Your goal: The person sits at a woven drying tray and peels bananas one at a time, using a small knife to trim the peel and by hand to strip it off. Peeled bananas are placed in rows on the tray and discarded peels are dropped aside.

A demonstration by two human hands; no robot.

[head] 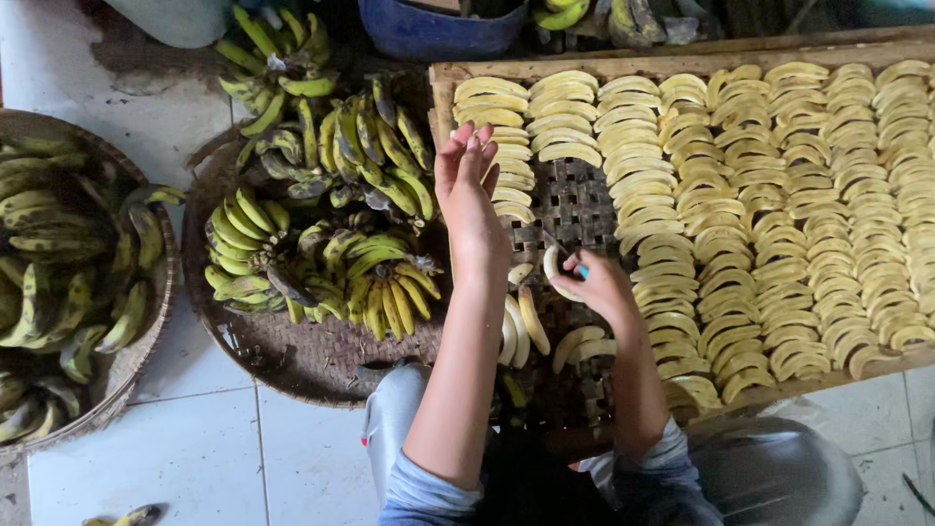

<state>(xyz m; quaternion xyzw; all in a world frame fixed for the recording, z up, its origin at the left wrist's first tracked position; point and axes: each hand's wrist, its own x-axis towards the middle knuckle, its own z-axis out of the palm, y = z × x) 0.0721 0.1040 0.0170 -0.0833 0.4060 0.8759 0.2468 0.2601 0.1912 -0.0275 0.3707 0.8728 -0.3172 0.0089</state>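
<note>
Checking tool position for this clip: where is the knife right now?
In the head view, the knife is in the right hand, against a peeled banana, over the bare patch of the woven tray, right of the left hand.

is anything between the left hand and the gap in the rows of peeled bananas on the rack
Nothing visible. The left hand hovers open, palm flat, right over the rack, beside the bare woven patch. The peeled bananas lie under and next to its fingertips. The right hand holds a peeled piece lower down, clear of it.

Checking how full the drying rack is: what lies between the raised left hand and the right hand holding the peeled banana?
In the head view, bare woven rack separates the left hand from the right hand; one peeled slice sits there.
</note>
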